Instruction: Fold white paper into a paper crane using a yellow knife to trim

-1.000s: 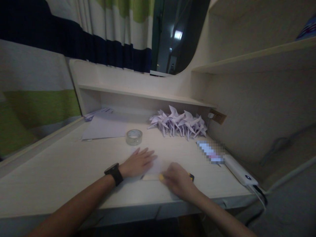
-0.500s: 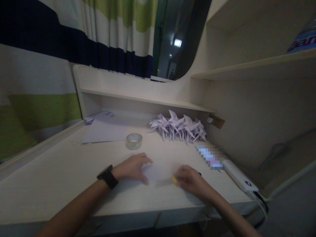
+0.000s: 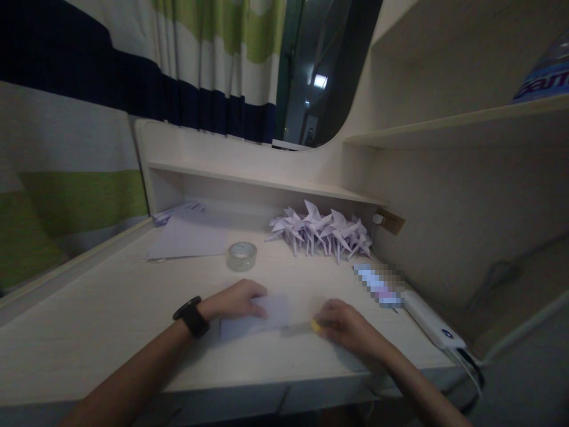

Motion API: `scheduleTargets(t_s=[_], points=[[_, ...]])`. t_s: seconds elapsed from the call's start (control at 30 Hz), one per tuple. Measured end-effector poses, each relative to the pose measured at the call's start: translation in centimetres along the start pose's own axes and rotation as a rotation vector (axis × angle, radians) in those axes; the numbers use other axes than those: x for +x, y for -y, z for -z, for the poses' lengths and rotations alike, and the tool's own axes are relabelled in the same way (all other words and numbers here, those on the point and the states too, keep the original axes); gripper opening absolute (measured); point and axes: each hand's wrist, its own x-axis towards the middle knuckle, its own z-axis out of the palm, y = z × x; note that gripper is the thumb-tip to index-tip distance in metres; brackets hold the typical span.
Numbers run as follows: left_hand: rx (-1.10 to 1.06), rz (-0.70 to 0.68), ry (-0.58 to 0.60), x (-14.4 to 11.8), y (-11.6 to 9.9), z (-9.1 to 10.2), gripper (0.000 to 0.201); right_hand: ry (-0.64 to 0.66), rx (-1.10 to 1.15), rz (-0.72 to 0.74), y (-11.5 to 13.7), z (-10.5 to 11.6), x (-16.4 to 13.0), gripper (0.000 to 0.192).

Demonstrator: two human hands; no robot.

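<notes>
A small white sheet of paper (image 3: 275,305) lies on the desk, blurred toward its right end. My left hand (image 3: 237,298), with a black watch on the wrist, holds it from above with thumb and fingers; the hand covers part of the sheet. My right hand (image 3: 340,323) is closed round what looks like a utility knife (image 3: 315,326). A yellow part shows at my fingers, and a thin, smeared grey blade points left toward the paper's right end. Motion blur hides whether blade and paper touch.
Clear tape (image 3: 242,257) stands beyond my left hand. Paper sheets (image 3: 189,234) lie at the back left, several paper pinwheels (image 3: 320,228) at the back. A pixelated phone (image 3: 377,286) and a white power strip (image 3: 429,320) with cables line the right side of the desk (image 3: 111,332).
My left hand has drawn in its fingers and shifted slightly left. More of the paper shows now, reaching under and left of that hand. My right hand stays almost in place.
</notes>
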Motion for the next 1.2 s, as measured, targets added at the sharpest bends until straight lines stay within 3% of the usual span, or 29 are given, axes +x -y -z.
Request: scheduleTargets(t_s=[0.23, 0.37, 0.53, 0.6, 0.7, 0.83, 1.0, 1.2], points=[[-0.316, 0.140, -0.322, 0.1, 0.1, 1.2, 0.030, 0.011, -0.029, 0.031, -0.6, 0.2, 0.0, 0.019], [-0.559, 0.180, -0.410, -0.1, -0.5, 1.5, 0.031, 0.014, -0.077, 0.022, -1.5, 0.7, 0.2, 0.017], [-0.765, 0.211, -0.427, -0.2, -0.9, 1.5, 0.039, 0.033, -0.105, 0.049, -2.3, 1.9, 0.5, 0.016], [-0.799, 0.212, -0.410, -0.1, -0.7, 1.1, 0.042, -0.015, -0.064, 0.029, -2.1, 1.8, 1.3, 0.017], [-0.837, 0.204, -0.364, 0.2, -0.3, 0.2, 0.043, -0.135, 0.178, -0.073, -0.7, 0.3, 3.5, 0.025], [-0.861, 0.212, -0.311, 0.5, 0.1, -0.9, 0.041, -0.142, 0.647, -0.183, 1.9, -2.9, 7.9, 0.041], [-0.809, 0.222, -0.300, 0.7, 0.3, -1.1, 0.042, -0.259, 0.731, -0.230, 3.3, -4.9, 11.3, 0.037], [-0.763, 0.226, -0.404, 0.4, 0.1, -0.9, 0.035, -0.070, 0.800, -0.101, 3.9, -5.5, 11.3, 0.040]])
